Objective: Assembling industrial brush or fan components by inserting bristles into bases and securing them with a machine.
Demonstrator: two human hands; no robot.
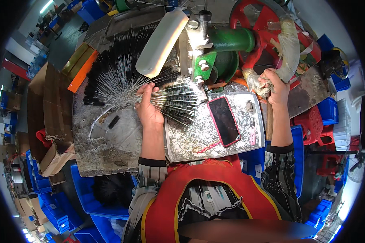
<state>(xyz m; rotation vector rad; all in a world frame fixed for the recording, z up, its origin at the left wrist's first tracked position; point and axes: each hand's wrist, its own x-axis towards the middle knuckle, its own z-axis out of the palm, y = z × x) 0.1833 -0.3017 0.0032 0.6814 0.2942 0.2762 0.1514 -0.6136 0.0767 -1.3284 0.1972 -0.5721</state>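
My left hand (pixel 151 111) is closed around the wire stems of a fanned bunch of twisted-wire brushes (pixel 180 102), their dark bristled ends spreading right toward the press. Just beyond it, a large heap of similar black-bristled wire brushes (pixel 117 75) lies on the bench. My right hand (pixel 278 88) grips the cloth-wrapped rim of a red handwheel (pixel 265 37). That wheel joins the green body of a bench press (pixel 231 39), whose bolted metal head stands between my hands. Over the brushes hangs a long white lamp (pixel 162 44).
Below the press, a metal tray (pixel 175 154) covered in wire scraps holds a red-cased phone (pixel 225 121) and a small pink-handled tool (pixel 252 135). Cardboard boxes (pixel 48 109) stand along the bench's left edge. Blue bins (pixel 81 194) and red stools (pixel 310 123) surround the bench.
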